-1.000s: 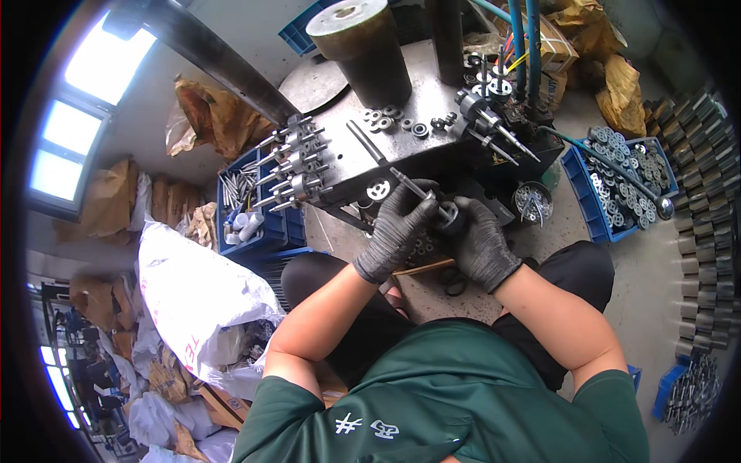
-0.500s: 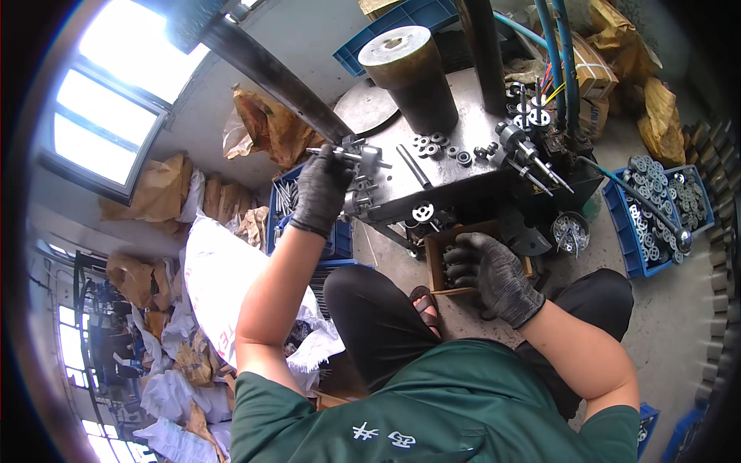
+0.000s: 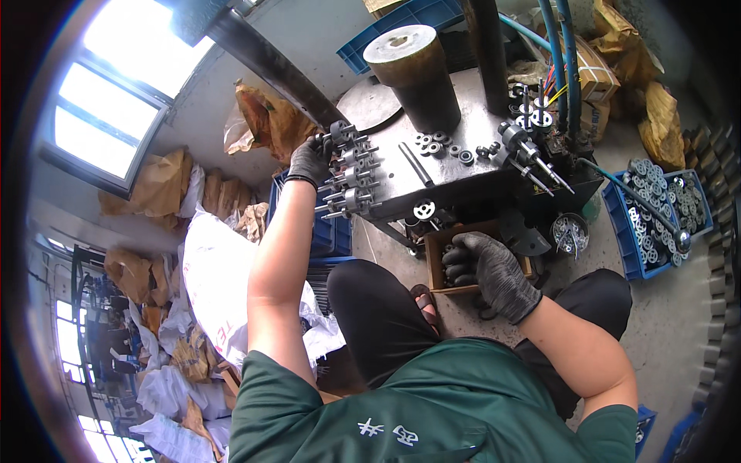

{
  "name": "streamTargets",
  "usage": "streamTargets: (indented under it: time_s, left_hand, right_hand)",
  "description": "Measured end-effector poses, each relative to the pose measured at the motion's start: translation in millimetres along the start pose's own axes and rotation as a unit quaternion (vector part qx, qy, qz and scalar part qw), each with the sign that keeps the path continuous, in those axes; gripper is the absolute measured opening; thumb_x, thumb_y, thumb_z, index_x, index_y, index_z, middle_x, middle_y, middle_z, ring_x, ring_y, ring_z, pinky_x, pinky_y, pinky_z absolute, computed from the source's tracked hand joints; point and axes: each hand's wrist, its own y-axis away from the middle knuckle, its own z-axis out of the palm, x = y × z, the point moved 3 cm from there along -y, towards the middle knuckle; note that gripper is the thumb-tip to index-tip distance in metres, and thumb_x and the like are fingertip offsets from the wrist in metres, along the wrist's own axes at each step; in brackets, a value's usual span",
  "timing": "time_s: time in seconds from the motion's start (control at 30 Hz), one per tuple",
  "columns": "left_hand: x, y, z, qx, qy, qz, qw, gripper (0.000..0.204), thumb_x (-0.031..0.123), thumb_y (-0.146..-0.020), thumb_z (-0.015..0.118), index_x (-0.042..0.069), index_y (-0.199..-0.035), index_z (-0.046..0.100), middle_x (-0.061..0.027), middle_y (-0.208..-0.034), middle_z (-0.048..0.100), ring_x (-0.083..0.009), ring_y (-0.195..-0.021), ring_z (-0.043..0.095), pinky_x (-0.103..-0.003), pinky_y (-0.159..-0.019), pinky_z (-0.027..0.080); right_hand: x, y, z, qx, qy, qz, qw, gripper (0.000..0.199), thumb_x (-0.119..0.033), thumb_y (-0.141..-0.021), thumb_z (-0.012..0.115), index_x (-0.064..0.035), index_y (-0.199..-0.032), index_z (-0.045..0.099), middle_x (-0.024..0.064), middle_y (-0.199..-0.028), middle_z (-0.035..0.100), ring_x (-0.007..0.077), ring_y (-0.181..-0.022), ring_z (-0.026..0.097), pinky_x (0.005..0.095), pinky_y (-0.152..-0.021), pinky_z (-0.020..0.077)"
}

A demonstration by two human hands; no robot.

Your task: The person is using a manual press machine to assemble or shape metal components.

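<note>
At the left edge of the steel bench (image 3: 397, 181), a row of grey metal cylinders on thin shafts (image 3: 357, 171) lies with shaft ends sticking out over the edge. My left hand (image 3: 310, 159), in a dark glove, is closed at the far end of this row, around the shaft of the farthest cylinder (image 3: 340, 132). My right hand (image 3: 502, 278), gloved too, hovers over the open cardboard box (image 3: 463, 290) of small dark parts. Its fingers are curled in, and whatever they may hold is hidden.
A thick steel post (image 3: 424, 85) stands on the bench, with a loose rod (image 3: 417, 163) and several small rings (image 3: 434, 143) before it. Shafted parts (image 3: 529, 150) lie at the right. Blue crates (image 3: 633, 231) of round metal parts and a metal bowl (image 3: 570, 234) are on the floor.
My left hand has moved away and slightly left with the shafted cylinder, which now lies at the far end of the row. My right hand has barely moved.
</note>
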Motion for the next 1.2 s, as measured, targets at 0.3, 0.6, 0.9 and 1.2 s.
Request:
streamTargets:
  time_s: [0.3,0.6,0.9,1.2]
  left_hand:
    - [51.2,155.8,-5.4,0.119,0.063,0.047,0.990,0.020,0.019,-0.101,0.057,0.005,-0.114,0.061,-0.0112,-0.098,0.071,-0.0213,-0.085,0.072,-0.029,-0.065,0.056]
    - [-67.0,283.4,-74.8,0.117,-0.186,0.285,0.933,0.014,0.012,-0.102,0.063,0.005,-0.113,0.066,-0.0028,-0.094,0.069,-0.0106,-0.079,0.063,-0.026,-0.070,0.052]
    - [-297.7,350.8,-279.5,0.325,-0.378,0.014,0.867,0.023,0.018,-0.095,0.063,0.003,-0.111,0.068,-0.0170,-0.099,0.073,-0.0288,-0.090,0.070,-0.040,-0.083,0.055]
    - [-342.2,353.1,-326.9,0.251,-0.595,-0.210,0.734,0.035,0.026,-0.089,0.059,0.006,-0.116,0.070,-0.0263,-0.116,0.068,-0.0409,-0.111,0.066,-0.048,-0.100,0.050]
  right_hand:
    - [1.2,5.0,31.5,-0.065,0.061,0.011,0.996,0.033,-0.033,-0.103,0.056,-0.0066,-0.123,0.062,0.0062,-0.100,0.071,0.0151,-0.088,0.068,0.0306,-0.078,0.0547]
    - [-9.4,20.1,34.7,-0.136,0.175,-0.078,0.972,0.029,-0.024,-0.103,0.057,-0.0028,-0.121,0.062,0.0098,-0.103,0.071,0.0167,-0.092,0.069,0.0323,-0.086,0.0556]
    - [-67.1,41.6,33.5,-0.178,0.526,-0.173,0.814,0.032,-0.014,-0.094,0.065,0.0022,-0.122,0.063,0.0103,-0.105,0.068,0.0205,-0.099,0.065,0.0335,-0.091,0.0517]
    - [-65.7,7.0,-49.2,-0.161,0.820,-0.035,0.548,0.033,-0.013,-0.089,0.067,0.0031,-0.117,0.065,0.0208,-0.106,0.068,0.0362,-0.100,0.067,0.0415,-0.089,0.0532]
